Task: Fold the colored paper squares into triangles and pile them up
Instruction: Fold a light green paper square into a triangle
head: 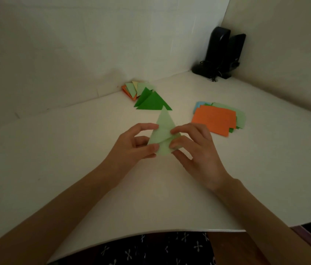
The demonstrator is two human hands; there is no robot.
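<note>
Pale green paper [163, 129], part-folded, pinched by both hands, left hand [135, 144] and right hand [196, 148], above white desk [74, 150]. Folded triangles [147, 98] piled by back wall; orange-topped squares [216, 117] right. Black speakers [221, 52] in corner. Dim light.

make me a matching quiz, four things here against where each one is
1 light green paper
2 orange square
3 dark green triangle
4 speakers

a back right corner
b top of the unfolded stack
c pinched by left hand and right hand
d front of the folded pile

Pairs: 1-c, 2-b, 3-d, 4-a
</note>
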